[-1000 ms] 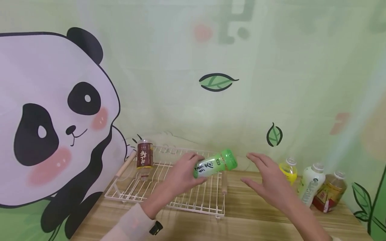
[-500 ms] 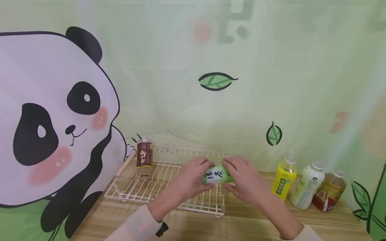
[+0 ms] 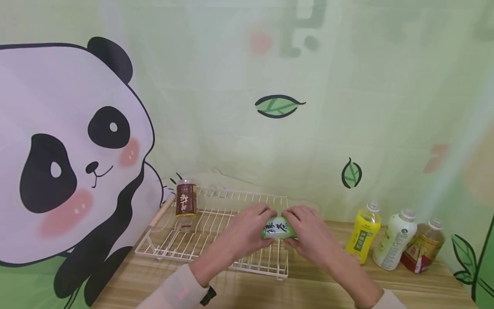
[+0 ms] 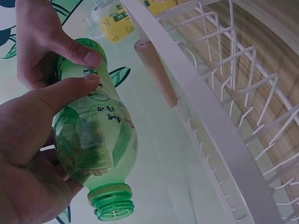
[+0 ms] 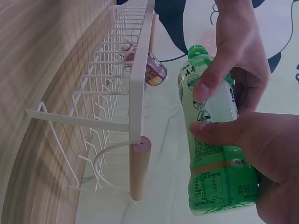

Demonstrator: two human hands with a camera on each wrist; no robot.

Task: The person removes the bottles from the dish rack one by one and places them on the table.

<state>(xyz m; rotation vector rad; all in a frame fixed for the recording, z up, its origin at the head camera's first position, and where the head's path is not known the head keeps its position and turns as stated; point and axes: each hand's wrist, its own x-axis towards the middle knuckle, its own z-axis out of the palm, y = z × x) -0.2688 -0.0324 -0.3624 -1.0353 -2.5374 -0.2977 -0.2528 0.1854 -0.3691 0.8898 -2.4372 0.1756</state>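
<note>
Two hands, one bottle: in head view, L hand (image 3: pixel 248 229) & R hand (image 3: pixel 310 234) both grip a green bottle (image 3: pixel 278 227), held on its side in mid-air above the R end of a white rack (image 3: pixel 262 273). Fingers of each curl round it; label shows in the narrow gap btwn hands. A maroon-label bottle (image 3: pixel 186 201) stands neck-down at rack's L rear corner, nr a wood handle (image 3: pixel 162 210). Strip of bare table (image 3: pixel 320 292) runs along rack's front edge; more wood shows btwn rack's R edge & a yellow bottle (image 3: pixel 362 240), which stands close-set w/ a white bottle (image 3: pixel 395 242) & an amber bottle (image 3: pixel 423 246) twd table's R side. Panda-print cloth (image 3: pixel 216 64) hangs behind.

L-wrist view: L hand wraps green bottle, thumb on label, fingers partly hidden behind. Bottle's neck juts past L hand; whether capped, can't tell. R hand's thumb lies just beside L thumb, its grip twd the base. Open air separates bottle from rack's rim.

R-wrist view: R hand holds lower half, thumb flat on label, most fingers out of sight behind. L hand has shoulder end, thumb on label. Bottle is apart from rack's end rail. Maroon-label bottle's base pokes beyond rack's rim at far end.
</note>
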